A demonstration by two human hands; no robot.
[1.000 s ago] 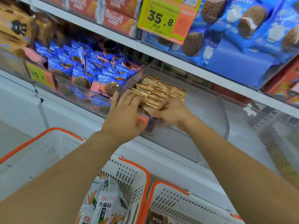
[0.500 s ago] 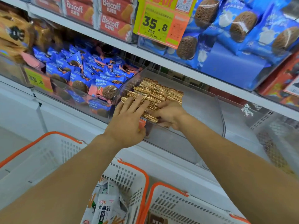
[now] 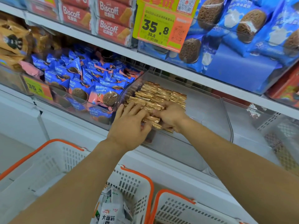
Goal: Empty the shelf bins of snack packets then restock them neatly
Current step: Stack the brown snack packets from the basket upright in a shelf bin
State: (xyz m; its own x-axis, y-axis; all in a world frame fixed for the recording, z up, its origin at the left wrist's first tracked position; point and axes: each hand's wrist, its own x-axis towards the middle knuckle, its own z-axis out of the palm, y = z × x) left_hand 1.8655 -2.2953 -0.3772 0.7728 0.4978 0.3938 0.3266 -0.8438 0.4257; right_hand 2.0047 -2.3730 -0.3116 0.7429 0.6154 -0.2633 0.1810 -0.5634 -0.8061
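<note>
Two bare forearms reach up and forward from the bottom of the view into a clear plastic bin (image 3: 210,110) on a shop shelf. The left hand (image 3: 131,125) lies palm down with its fingers straight and slightly spread, pressing on the near gold packets (image 3: 155,97). The right hand (image 3: 171,115) sits just beside it, fingers curled down onto the packets at the bin's front edge; whether it pinches one cannot be told.

The gold packets are flat and oblong, laid in overlapping rows in the left half of the bin, their long axes running roughly left to right. The right half of the bin shows bare floor.

The next bin to the left holds a loose heap of blue biscuit packets (image 3: 84,78).

Below the shelf stand white baskets with orange rims; the middle basket (image 3: 137,183) holds white snack packets (image 3: 111,209).
</note>
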